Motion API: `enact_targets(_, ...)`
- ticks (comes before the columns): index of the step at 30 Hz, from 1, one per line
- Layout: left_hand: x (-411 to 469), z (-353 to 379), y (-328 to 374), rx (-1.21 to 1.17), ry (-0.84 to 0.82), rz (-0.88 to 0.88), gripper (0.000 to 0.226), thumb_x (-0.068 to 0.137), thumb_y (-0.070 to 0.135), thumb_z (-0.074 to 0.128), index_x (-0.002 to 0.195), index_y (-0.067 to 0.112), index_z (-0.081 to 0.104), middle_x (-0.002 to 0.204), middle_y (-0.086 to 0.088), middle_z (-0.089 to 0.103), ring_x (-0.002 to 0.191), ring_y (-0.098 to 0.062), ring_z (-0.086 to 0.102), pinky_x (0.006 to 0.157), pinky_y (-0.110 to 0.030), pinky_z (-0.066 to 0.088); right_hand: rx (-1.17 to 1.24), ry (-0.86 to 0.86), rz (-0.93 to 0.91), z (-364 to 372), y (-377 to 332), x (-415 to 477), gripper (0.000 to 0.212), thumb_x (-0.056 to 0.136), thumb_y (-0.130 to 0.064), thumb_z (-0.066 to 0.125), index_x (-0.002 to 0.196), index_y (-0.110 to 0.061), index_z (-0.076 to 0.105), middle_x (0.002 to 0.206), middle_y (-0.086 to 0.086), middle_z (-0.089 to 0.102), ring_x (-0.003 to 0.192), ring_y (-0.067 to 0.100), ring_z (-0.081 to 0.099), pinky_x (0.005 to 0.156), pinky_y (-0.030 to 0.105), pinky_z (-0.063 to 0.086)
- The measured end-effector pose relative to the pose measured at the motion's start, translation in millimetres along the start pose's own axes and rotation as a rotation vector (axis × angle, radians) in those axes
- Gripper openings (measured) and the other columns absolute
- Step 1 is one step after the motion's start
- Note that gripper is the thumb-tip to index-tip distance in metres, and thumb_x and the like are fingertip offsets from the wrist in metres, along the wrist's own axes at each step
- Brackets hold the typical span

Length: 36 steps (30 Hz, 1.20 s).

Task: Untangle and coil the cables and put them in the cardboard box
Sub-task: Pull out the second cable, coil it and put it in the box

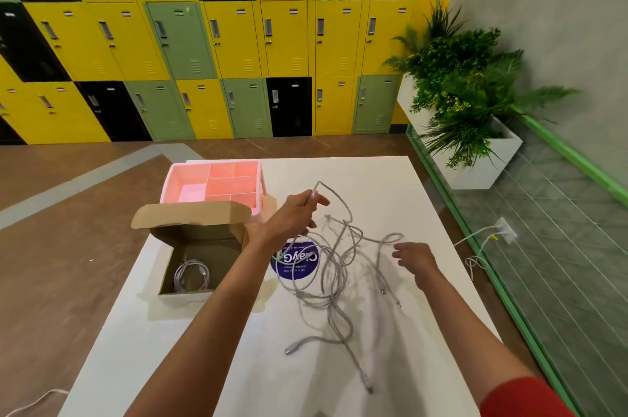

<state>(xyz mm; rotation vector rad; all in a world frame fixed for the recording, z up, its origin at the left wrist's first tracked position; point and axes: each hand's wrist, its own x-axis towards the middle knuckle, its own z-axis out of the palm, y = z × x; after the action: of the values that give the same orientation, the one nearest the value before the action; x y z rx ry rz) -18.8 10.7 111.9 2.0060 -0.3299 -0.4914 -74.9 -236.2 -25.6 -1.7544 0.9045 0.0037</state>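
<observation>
Tangle of grey cables (334, 268) is lying loose on the white table (390, 185), its loops crossing one another over the middle of the tabletop and several plug ends trailing toward the near edge. Left hand (299, 212) is gripping one strand near its end, fingers curled round it, and is holding it raised above the heap so that the strand is arching up and dropping back into the knot. Right hand (416, 255) is hovering at the right side of the tangle with fingers loosely bent, holding nothing; a loop is lying just beside the fingertips, and whether they are touching it cannot be told. Cardboard box (204, 240) is sitting left of the tangle at the table's left edge, lid flap standing open at the back, and one coiled cable (190, 275) is resting on its floor. Pink tray (176, 175) with divided compartments is standing just behind the box. Round purple sticker (299, 265) is showing on the table under the near loops. Beyond the table, yellow, green and black lockers (238, 42) are lining the wall, and a white planter (482, 168) of green plants is sitting in the right corner.
</observation>
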Motion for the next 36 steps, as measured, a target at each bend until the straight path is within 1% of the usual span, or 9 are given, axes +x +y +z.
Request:
enact_targets(3,1,2,5,0.005,-0.103,-0.013,0.045,0.105,0.034,0.027,0.110,0.009,0.064,0.087,-0.004,0.048,0.063,-0.011,0.038,0.055,-0.020,0.035,0.060,0.102,-0.135,-4,-23,-13,0.028,0.090,-0.001,0.049,0.112,-0.006,0.066,0.114,0.015,0.068,0.098,0.023,0.059,0.081,0.030,0.045)
enact_targets(5,-1,4,11,-0.017,-0.239,0.005,0.046,0.105,0.034,0.028,0.105,0.008,0.065,0.072,0.001,0.044,0.055,-0.008,0.034,0.049,-0.017,0.031,0.075,0.090,-0.358,-2,-49,-28,0.026,0.096,-0.012,0.049,0.118,-0.013,0.062,0.117,0.004,0.066,0.104,0.017,0.059,0.080,0.022,0.044)
enact_targets(8,-2,7,19,-0.028,-0.349,0.064,0.046,0.105,0.034,0.029,0.103,0.006,0.066,0.063,0.003,0.043,0.049,-0.005,0.031,0.047,-0.017,0.027,0.037,-0.172,-0.649,0,-90,-55,0.029,0.099,-0.025,0.049,0.125,-0.018,0.060,0.123,-0.009,0.061,0.112,0.003,0.055,0.086,0.010,0.041)
enact_targets(11,-1,6,22,-0.093,-0.334,0.094,0.046,0.105,0.033,0.030,0.100,0.002,0.064,0.061,0.003,0.040,0.048,-0.006,0.028,0.047,-0.018,0.025,-0.016,-0.460,-0.645,0,-113,-74,0.031,0.101,-0.030,0.043,0.116,-0.017,0.066,0.111,-0.007,0.069,0.107,-0.002,0.058,0.088,0.003,0.041)
enact_targets(14,-1,0,16,-0.183,-0.305,0.098,0.043,0.104,0.033,0.034,0.092,0.005,0.064,0.061,0.003,0.038,0.050,-0.007,0.027,0.048,-0.019,0.025,-0.015,-0.528,-0.637,-2,-118,-79,0.027,0.099,-0.027,0.048,0.098,-0.011,0.069,0.087,-0.009,0.068,0.085,0.000,0.059,0.078,0.008,0.043)
enact_targets(19,-4,-9,-3,-0.274,-0.248,0.081,0.034,0.102,0.028,0.039,0.087,0.008,0.061,0.059,0.007,0.042,0.054,-0.007,0.036,0.052,-0.018,0.034,0.206,-0.342,-0.668,-3,-119,-75,0.016,0.094,-0.019,0.058,0.086,-0.010,0.068,0.073,-0.010,0.062,0.067,0.008,0.051,0.068,0.018,0.047)
enact_targets(24,-10,-9,-15,-0.306,-0.275,0.078,0.031,0.103,0.025,0.036,0.088,0.009,0.058,0.062,0.003,0.033,0.056,-0.009,0.031,0.052,-0.017,0.032,0.276,-0.052,-0.629,-6,-121,-67,0.022,0.094,-0.028,0.059,0.087,-0.010,0.071,0.057,-0.006,0.047,0.056,0.011,0.039,0.052,0.019,0.036)
enact_targets(31,-10,-17,-14,-0.582,-0.348,0.077,0.029,0.097,0.028,0.042,0.093,0.007,0.061,0.057,0.005,0.026,0.049,-0.006,0.026,0.047,-0.016,0.026,0.118,0.177,-0.524,1,-115,-60,0.028,0.094,-0.036,0.058,0.084,-0.013,0.070,0.063,0.002,0.050,0.054,0.010,0.038,0.053,0.025,0.031)
enact_targets(36,-8,-21,-11,-0.906,-0.354,0.116,0.038,0.095,0.026,0.040,0.115,0.002,0.063,0.051,0.007,0.034,0.042,-0.002,0.027,0.043,-0.015,0.020,-0.181,0.105,-0.521,7,-107,-62,0.030,0.094,-0.037,0.057,0.082,-0.014,0.071,0.061,-0.004,0.053,0.059,0.013,0.047,0.053,0.024,0.035)
